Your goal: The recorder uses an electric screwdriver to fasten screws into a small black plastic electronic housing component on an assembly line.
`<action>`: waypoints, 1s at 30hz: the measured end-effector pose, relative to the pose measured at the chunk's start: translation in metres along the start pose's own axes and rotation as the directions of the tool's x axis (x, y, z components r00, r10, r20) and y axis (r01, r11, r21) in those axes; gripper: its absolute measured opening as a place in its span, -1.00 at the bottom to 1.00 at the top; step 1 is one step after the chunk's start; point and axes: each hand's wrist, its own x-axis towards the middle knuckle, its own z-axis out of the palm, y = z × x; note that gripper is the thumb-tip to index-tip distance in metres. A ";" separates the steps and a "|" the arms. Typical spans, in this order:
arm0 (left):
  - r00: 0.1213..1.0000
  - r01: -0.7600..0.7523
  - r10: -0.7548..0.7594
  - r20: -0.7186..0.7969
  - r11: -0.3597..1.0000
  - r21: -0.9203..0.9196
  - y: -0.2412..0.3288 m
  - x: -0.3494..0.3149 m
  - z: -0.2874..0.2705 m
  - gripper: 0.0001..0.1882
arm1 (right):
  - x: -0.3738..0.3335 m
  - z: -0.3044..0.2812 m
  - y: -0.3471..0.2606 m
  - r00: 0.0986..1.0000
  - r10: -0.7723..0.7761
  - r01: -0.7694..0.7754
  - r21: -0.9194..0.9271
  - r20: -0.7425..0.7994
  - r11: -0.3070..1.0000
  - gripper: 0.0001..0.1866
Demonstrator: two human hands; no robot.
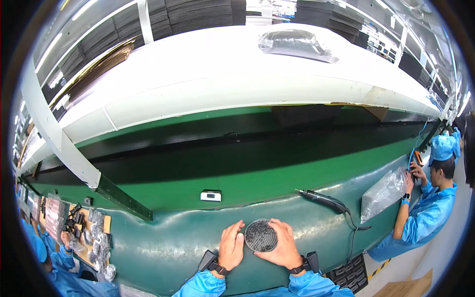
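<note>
A round, dark grey disc with a bumpy, speckled face and a paler rim is just above the green bench mat. My right hand grips it from the right, with the thumb at the lower edge and the fingers over the upper right. Whether it is a solid piece or a shallow dish of small parts, I cannot tell. Just left of the disc, my left hand is held with its fingers loosely bent and the thumb raised, and nothing shows in it. Dark bands circle both wrists.
A black electric screwdriver with a cable lies right of my hands. Beyond it, a co-worker in blue touches a clear plastic bag. A small white device stands at the back. Bagged parts crowd a board near another worker at left.
</note>
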 end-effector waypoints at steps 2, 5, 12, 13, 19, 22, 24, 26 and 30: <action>1.000 0.009 -0.009 0.002 1.000 -0.018 -0.001 -0.001 0.001 -0.53 | 0.000 0.000 0.002 0.997 0.004 -0.004 0.002 -0.081 1.000 0.09; 1.000 0.015 -0.015 0.007 0.999 -0.034 -0.001 -0.001 0.001 -0.53 | -0.002 -0.002 0.007 0.995 -0.036 0.054 0.210 -0.090 0.976 0.08; 1.000 0.001 -0.001 0.018 1.000 -0.021 0.000 -0.001 0.000 -0.53 | -0.003 0.004 0.007 0.994 -0.027 0.048 0.198 -0.107 0.979 0.01; 1.000 0.001 -0.001 0.020 1.000 -0.020 0.000 -0.001 0.000 -0.53 | -0.002 0.004 0.005 0.991 -0.017 0.032 0.117 -0.131 0.993 0.01; 1.000 -0.011 0.011 0.021 1.000 -0.021 0.000 -0.001 0.001 -0.53 | 0.000 0.002 0.006 0.985 -0.067 0.086 0.116 -0.158 0.989 -0.02; 1.000 -0.016 0.016 0.017 1.000 -0.020 -0.001 -0.001 0.001 -0.53 | -0.001 0.001 0.007 0.982 -0.069 0.087 0.095 -0.173 0.992 -0.04; 0.999 -0.016 0.016 0.028 1.000 -0.017 0.000 -0.001 0.001 -0.53 | -0.001 0.002 0.007 0.988 -0.075 0.093 0.137 -0.135 0.986 -0.04; 0.999 -0.014 0.015 0.036 1.000 -0.017 -0.001 -0.001 0.001 -0.52 | -0.001 0.005 0.006 0.971 -0.053 0.077 0.093 -0.233 0.993 -0.08; 0.999 -0.021 0.022 0.039 1.000 -0.019 0.000 -0.001 0.002 -0.53 | -0.002 0.005 0.008 0.981 -0.055 0.088 0.172 -0.187 0.981 -0.10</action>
